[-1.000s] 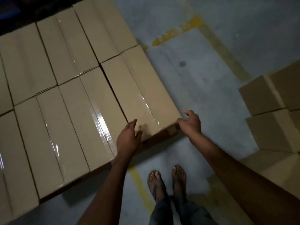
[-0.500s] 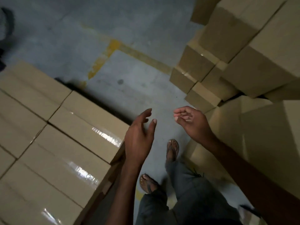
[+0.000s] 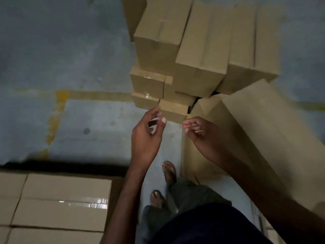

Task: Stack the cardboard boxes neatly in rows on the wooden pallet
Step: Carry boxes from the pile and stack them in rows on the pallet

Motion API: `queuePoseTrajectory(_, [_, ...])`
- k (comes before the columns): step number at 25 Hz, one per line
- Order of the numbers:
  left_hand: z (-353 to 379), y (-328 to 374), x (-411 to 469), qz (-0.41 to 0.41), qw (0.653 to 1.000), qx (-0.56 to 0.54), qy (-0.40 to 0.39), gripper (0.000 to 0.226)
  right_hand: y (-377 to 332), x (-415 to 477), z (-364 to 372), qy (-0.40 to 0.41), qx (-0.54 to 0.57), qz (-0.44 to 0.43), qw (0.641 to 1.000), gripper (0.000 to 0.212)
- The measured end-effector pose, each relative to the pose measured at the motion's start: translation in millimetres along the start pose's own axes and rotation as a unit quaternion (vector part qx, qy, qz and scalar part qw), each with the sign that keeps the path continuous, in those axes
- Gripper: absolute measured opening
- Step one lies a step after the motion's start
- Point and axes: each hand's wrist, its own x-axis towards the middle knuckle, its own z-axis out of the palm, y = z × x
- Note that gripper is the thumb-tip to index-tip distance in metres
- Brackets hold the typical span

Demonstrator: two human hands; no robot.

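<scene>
Since half a second ago we have turned further from the loaded rows and stepped toward the supply, so the loose pile of cardboard boxes [image 3: 198, 50] now fills the view ahead, and the packed rows of boxes [image 3: 61, 203] have slid to the lower left corner. The wooden pallet under them cannot be made out. Our left hand [image 3: 146, 138] and right hand [image 3: 202, 136] have risen together in front of us. Both are empty, with fingers loosely curled and gripping nothing. The move we judge to come next is a pickup, and it depends on where the nearest box lies. A low box [image 3: 173, 110] at the foot of the pile shows its end face just beyond our fingertips, almost between the two hands. The left hand appears nearer to it, though we cannot tell whether it touches. A long leaning box [image 3: 267, 131] lies close beside the right hand, its long axis running from the pile down toward our right side. Behind the pile a yellow painted line [image 3: 91, 95] crosses the concrete floor [image 3: 70, 50], and our sandalled feet [image 3: 169, 171] point toward the pile.
</scene>
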Motion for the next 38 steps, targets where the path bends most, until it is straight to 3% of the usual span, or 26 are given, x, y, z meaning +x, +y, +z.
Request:
queuePoseTrajectory(5, [43.7, 14.1, -12.4, 0.007, 0.996, -0.024, -0.087, 0.033, 24.6, -53.5, -45.4, 0.124, -0.021, 0.001, 0.992, 0.017])
queuePoseTrajectory(11, [137.3, 27.2, -58.4, -0.105, 0.975, -0.082, -0.178, 0.029, 102.3, -127.3, -137.5, 0.290, -0.059, 0.090, 0.951, 0.020])
queuePoseTrajectory(14, [193.7, 36.3, -78.2, -0.143, 0.961, -0.093, -0.217, 0.036, 156.2, -130.6, -199.3, 0.320, -0.133, 0.113, 0.931, 0.020])
queuePoseTrajectory(17, [256.6, 37.7, -94.7, -0.183, 0.953, -0.093, -0.221, 0.041, 222.3, -115.2, -257.8, 0.257, -0.216, 0.157, 0.929, 0.032])
queuePoseTrajectory(20, [328.9, 29.7, -110.8, -0.235, 0.947, -0.073, -0.209, 0.050, 280.9, -89.8, -306.0, 0.175, -0.255, 0.219, 0.925, 0.060])
queuePoseTrajectory(23, [392.7, 17.1, -126.3, -0.289, 0.934, -0.064, -0.198, 0.085, 316.2, -72.5, -336.7, 0.087, -0.275, 0.259, 0.922, 0.076])
queuePoseTrajectory(26, [429.2, 1.0, -136.2, -0.334, 0.922, -0.043, -0.190, 0.112, 367.7, -61.9, -347.9, 0.003, -0.284, 0.246, 0.927, 0.098])
queuePoseTrajectory(29, [435.4, -2.9, -146.9, -0.337, 0.928, -0.020, -0.161, 0.105, 419.4, -51.4, -345.6, -0.023, -0.261, 0.216, 0.941, 0.096])
queuePoseTrajectory(33, [396.2, 8.3, -148.5, -0.289, 0.951, 0.072, -0.076, 0.077, 299.1, -61.1, -335.7, -0.036, -0.234, 0.210, 0.949, 0.086])
queuePoseTrajectory(38, [268.5, 25.6, -150.3, -0.243, 0.961, 0.118, 0.059, 0.046, 188.8, -64.6, -296.1, -0.084, -0.167, 0.149, 0.971, 0.091])
